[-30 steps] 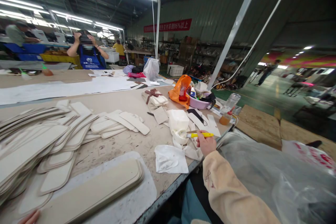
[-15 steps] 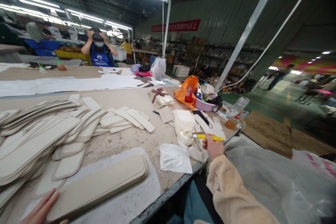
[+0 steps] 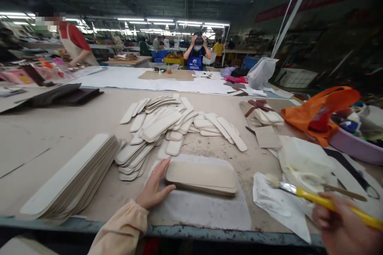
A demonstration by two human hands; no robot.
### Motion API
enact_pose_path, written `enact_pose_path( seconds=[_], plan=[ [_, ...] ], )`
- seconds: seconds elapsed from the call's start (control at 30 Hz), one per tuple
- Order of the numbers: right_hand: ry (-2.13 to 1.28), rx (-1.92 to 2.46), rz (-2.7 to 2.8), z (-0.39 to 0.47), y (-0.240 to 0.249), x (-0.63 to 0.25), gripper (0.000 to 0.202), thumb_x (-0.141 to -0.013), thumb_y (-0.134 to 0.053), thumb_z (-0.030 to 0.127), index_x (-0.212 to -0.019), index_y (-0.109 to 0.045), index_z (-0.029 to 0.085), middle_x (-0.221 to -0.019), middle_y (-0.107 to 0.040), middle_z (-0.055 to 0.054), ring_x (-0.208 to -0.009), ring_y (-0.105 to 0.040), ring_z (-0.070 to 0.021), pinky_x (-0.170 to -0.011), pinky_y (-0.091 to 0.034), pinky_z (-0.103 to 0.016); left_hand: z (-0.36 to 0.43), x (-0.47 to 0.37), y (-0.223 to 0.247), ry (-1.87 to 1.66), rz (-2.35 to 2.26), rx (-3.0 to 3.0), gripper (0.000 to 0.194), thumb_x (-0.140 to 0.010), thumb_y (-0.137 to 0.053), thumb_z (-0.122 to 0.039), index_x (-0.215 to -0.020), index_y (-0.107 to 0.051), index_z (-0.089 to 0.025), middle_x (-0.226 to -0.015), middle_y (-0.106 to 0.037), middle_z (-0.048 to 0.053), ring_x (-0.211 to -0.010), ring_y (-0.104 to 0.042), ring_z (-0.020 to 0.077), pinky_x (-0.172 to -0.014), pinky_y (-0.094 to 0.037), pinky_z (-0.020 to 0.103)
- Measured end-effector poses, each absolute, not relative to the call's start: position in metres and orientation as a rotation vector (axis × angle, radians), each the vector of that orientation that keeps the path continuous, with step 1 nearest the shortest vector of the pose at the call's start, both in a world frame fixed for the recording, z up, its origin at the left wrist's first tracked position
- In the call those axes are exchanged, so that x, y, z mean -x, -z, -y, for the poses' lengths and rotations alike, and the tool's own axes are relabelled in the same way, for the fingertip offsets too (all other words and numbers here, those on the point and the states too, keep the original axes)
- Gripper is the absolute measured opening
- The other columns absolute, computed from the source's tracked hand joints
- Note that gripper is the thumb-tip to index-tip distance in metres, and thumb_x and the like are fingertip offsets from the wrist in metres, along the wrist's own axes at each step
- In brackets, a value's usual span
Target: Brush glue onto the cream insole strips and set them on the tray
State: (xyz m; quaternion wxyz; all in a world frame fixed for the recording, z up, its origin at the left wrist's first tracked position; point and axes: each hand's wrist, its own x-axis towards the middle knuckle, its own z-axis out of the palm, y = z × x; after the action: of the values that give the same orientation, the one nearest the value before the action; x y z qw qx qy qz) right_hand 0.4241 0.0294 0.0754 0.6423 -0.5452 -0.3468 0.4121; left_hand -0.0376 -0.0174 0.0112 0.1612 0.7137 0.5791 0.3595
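Observation:
My right hand [image 3: 344, 219] grips a yellow-handled brush [image 3: 317, 199] at the lower right; its pale bristles are over a crumpled white sheet [image 3: 278, 203]. My left hand [image 3: 155, 185], fingers apart, rests against the left end of a stack of beige rounded strips [image 3: 202, 177]. That stack lies on a white sheet [image 3: 206, 211] near the table's front edge. Behind it spreads a loose heap of similar pieces [image 3: 163, 125]. A taller, leaning stack of long strips [image 3: 74, 175] stands to the left. Beside the brush is a white glue-smeared container [image 3: 309, 179].
An orange bag [image 3: 317, 115] and a purple basin [image 3: 356, 143] full of items stand at the right. A tied bundle [image 3: 263, 113] lies before them. Dark sheets [image 3: 72, 95] lie at the left. Two people [image 3: 196, 53] [image 3: 74, 44] are across the table.
The view has swung to the left, bringing the leaning stack and another person into sight. The brush has moved from the white container toward the crumpled sheet, still in my right hand.

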Motion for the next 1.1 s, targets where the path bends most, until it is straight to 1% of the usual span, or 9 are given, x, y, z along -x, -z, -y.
enact_pose_path(
  seconds=[0.07,0.13,0.27,0.43,0.57,0.8,1.1],
  plan=[
    [-1.058,1.235,0.855,-0.026,-0.086,-0.364,0.031,-0.070,-0.071,0.049,-0.078,-0.063,0.021,-0.051,-0.046,0.000,-0.043,-0.042,-0.0114,-0.035,-0.030,-0.022,0.015,0.039,-0.011,-1.023,-1.609,-2.012,0.077,-0.082,-0.060,-0.039,-0.146,-0.019,-0.025,-0.150,-0.030,0.012,-0.138,-0.026,0.0298,-0.112,-0.024,0.052],
    [-1.197,1.180,0.965,-0.027,-0.094,-0.310,0.034,-0.075,-0.067,0.052,-0.083,-0.060,0.020,-0.051,-0.049,0.002,-0.043,-0.042,-0.0104,-0.037,-0.033,-0.020,0.012,0.040,-0.009,-1.031,-1.561,-2.000,0.079,-0.081,-0.062,-0.040,-0.146,-0.019,-0.025,-0.149,-0.032,0.012,-0.137,-0.028,0.0298,-0.111,-0.026,0.052],
    [-1.336,1.113,1.150,-0.036,-0.099,-0.234,0.036,-0.078,-0.064,0.053,-0.085,-0.054,0.019,-0.051,-0.048,0.005,-0.040,-0.040,-0.0086,-0.037,-0.033,-0.018,0.008,0.040,-0.008,-1.057,-1.525,-1.951,0.073,-0.083,-0.060,-0.039,-0.144,-0.023,-0.026,-0.146,-0.036,0.011,-0.135,-0.031,0.0282,-0.111,-0.027,0.051],
    [-1.403,1.104,1.268,-0.052,-0.091,-0.180,0.037,-0.078,-0.062,0.054,-0.083,-0.053,0.018,-0.049,-0.047,0.006,-0.038,-0.041,-0.0084,-0.037,-0.032,-0.018,0.008,0.040,-0.010,-1.102,-1.501,-1.925,0.068,-0.085,-0.058,-0.037,-0.143,-0.025,-0.027,-0.144,-0.038,0.011,-0.134,-0.033,0.0270,-0.111,-0.028,0.050],
    [-1.409,1.138,1.333,-0.061,-0.078,-0.158,0.033,-0.082,-0.057,0.052,-0.083,-0.053,0.018,-0.048,-0.048,0.006,-0.037,-0.042,-0.0085,-0.036,-0.032,-0.017,0.007,0.041,-0.007,-1.116,-1.498,-1.916,0.069,-0.085,-0.059,-0.036,-0.143,-0.023,-0.028,-0.143,-0.040,0.010,-0.133,-0.035,0.0268,-0.110,-0.029,0.050],
    [-1.348,1.205,1.432,-0.061,-0.068,-0.148,0.031,-0.083,-0.054,0.050,-0.083,-0.055,0.019,-0.048,-0.049,0.006,-0.037,-0.044,-0.0092,-0.037,-0.034,-0.018,0.007,0.042,-0.001,-1.103,-1.506,-1.846,0.080,-0.083,-0.061,-0.037,-0.146,-0.012,-0.028,-0.141,-0.042,0.013,-0.132,-0.037,0.0271,-0.110,-0.028,0.053],
    [-1.241,1.293,1.438,-0.060,-0.065,-0.168,0.030,-0.084,-0.054,0.048,-0.082,-0.057,0.019,-0.050,-0.051,0.005,-0.040,-0.047,-0.0118,-0.041,-0.037,-0.021,0.007,0.042,-0.004,-1.108,-1.508,-1.843,0.079,-0.083,-0.060,-0.036,-0.146,-0.013,-0.028,-0.139,-0.044,0.012,-0.132,-0.036,0.0272,-0.111,-0.027,0.053]
  ],
)
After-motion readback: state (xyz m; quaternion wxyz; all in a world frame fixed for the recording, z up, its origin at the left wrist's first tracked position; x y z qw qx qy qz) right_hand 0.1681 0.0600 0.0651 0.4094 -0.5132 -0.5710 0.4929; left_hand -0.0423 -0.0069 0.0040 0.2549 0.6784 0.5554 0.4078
